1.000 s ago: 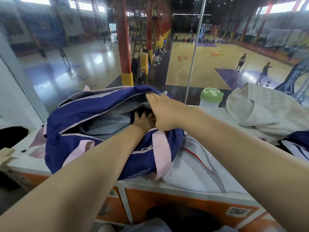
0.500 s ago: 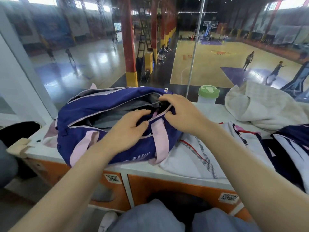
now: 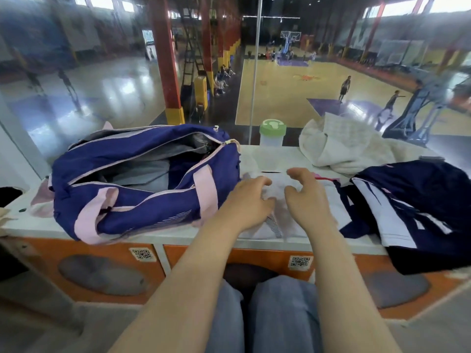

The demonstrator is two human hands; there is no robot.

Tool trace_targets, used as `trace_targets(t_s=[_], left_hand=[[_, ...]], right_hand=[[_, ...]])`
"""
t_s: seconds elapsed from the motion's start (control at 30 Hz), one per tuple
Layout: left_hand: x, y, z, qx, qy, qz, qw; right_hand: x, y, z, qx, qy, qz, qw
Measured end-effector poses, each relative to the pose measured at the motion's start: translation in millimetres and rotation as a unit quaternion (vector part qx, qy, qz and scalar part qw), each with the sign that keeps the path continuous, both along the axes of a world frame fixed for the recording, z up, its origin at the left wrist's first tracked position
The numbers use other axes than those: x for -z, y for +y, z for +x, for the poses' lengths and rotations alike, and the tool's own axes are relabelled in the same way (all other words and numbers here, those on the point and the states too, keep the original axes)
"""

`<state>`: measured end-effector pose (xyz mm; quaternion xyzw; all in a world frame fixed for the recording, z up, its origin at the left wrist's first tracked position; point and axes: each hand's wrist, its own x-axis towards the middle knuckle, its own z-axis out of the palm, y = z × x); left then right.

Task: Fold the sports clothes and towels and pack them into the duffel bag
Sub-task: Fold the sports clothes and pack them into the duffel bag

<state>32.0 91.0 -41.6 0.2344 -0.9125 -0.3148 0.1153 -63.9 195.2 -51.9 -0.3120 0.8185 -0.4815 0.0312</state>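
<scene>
1. The bag point(image 3: 142, 182) is lying unzipped at 10 o'clock, overhanging the counter point(image 3: 38, 225) edge.
2. Left hand point(image 3: 248, 202) and right hand point(image 3: 305, 197), fingers loosely curled, are hovering over the white shirt point(image 3: 283, 225); any grip is unclear.
3. Towel point(image 3: 339, 146), bottle point(image 3: 272, 133) and navy clothes point(image 3: 420, 200) are crowding 1 to 3 o'clock.

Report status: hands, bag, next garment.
Left hand and right hand open over white shirt. Duffel bag unzipped, grey fabric inside. Nothing blocking.

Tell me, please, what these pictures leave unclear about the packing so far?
- Duffel bag, head view: only grey fabric shows through the opening; its walls hide what else is packed.
- White garment: blurred, and both the left hand and right hand cover it; grip uncertain.
- Navy garment: cut off at right edge.
</scene>
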Motion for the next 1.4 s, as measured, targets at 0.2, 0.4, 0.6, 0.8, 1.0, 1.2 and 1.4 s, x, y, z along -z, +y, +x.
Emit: trace_targets(t_s=[0.2,0.4,0.6,0.8,1.0,1.2,1.4], left_hand=[[22,-15,13,-0.035,-0.060,0.006,0.998],[32,-30,17,-0.088,-0.180,-0.049,0.978],[28,-32,16,-0.124,-0.090,0.032,0.988],[17,-26,14,-0.210,0.110,0.328,0.915],[12,-23,20,-0.199,0.126,0.375,0.897],[8,-19,21,-0.207,0.137,0.398,0.883],[6,-21,20,-0.205,0.126,0.358,0.902]], right_hand=[[47,4,8,-0.043,0.071,0.100,0.992],[58,0,6,-0.032,0.122,0.143,0.982],[49,6,16,-0.130,0.138,0.065,0.980],[50,-1,33,-0.175,0.238,0.252,0.922],[50,-7,42,-0.169,0.262,0.265,0.913],[57,-32,60,-0.119,0.382,0.245,0.883],[63,-47,65,-0.126,0.419,0.243,0.866]])
